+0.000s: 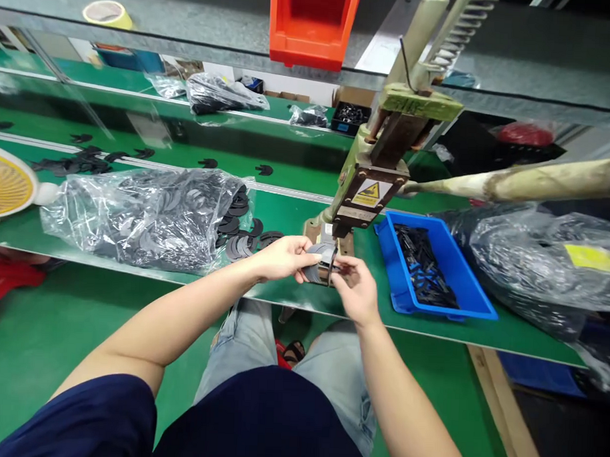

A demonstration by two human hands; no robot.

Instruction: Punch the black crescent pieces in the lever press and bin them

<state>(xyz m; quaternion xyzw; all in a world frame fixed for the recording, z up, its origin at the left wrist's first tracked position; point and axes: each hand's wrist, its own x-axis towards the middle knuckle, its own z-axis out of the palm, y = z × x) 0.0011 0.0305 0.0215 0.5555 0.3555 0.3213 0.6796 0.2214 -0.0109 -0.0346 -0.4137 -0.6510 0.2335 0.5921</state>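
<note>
My left hand (284, 258) is closed, thumb and fingers pinching dark grey crescent-shaped plastic pieces (312, 272), which look stacked or fanned. Close beside it, my right hand (357, 287) pinches a thin dark strip (331, 268) standing against the right side of the crescents. Both hands are at the front of the base of a green hand press (367, 171), just under its ram (343, 228). The fingers hide part of the press base and of the pieces.
Left of my hands, a clear plastic bag (135, 216) spills grey crescents (239, 246). A blue bin (463, 287) of small black parts stands at the right, before a large plastic bag (534, 256). The press lever (527, 179) reaches right. Loose crescents (264, 169) lie on the green belt behind.
</note>
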